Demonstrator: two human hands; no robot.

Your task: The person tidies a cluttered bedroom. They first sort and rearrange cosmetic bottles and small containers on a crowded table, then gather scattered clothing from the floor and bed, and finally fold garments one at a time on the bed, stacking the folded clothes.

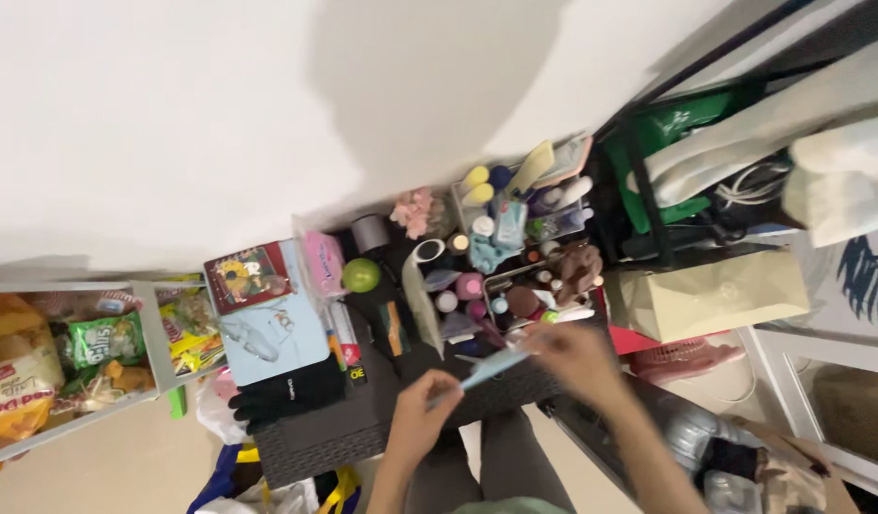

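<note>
1. The left hand [422, 411] and right hand [577, 357] each pinched one end of a thin pale blue strip [493, 366], stretched between them just above a dark woven basket [363, 428].
2. An even pull from both ends would likely have kept the strip flat; the fingers looked closed on it.
3. Beside lay black gloves [288, 392] on a light blue folder [267, 333].
4. A green snack packet [106, 338] sat in the white shelf [148, 333] at left.
5. Farther, a cream box [710, 295] and a red picture book [248, 274].
</note>
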